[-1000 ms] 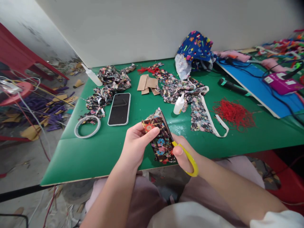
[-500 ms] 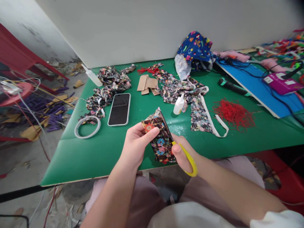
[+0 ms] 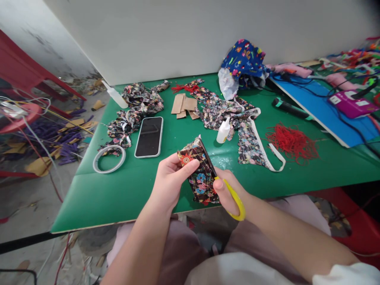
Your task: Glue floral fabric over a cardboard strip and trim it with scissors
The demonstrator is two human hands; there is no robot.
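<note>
Cloth (image 3: pixel 202 184): likely light, floppy; hold by edges
Left hand (image 3: pixel 166 180): pinching cloth's left edge
Right hand (image 3: pixel 233 190): clamped on scissors (image 3: pixel 239 204), cloth's right

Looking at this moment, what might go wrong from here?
The left hand's thumb presses on the patterned fabric close to the blades of the scissors in the right hand; a slip could nick it.

The fabric is held up off the green table, so it might shift and the cut could run crooked.

The small white bottle stands just beyond the hands; a forward swing might knock it over.
</note>
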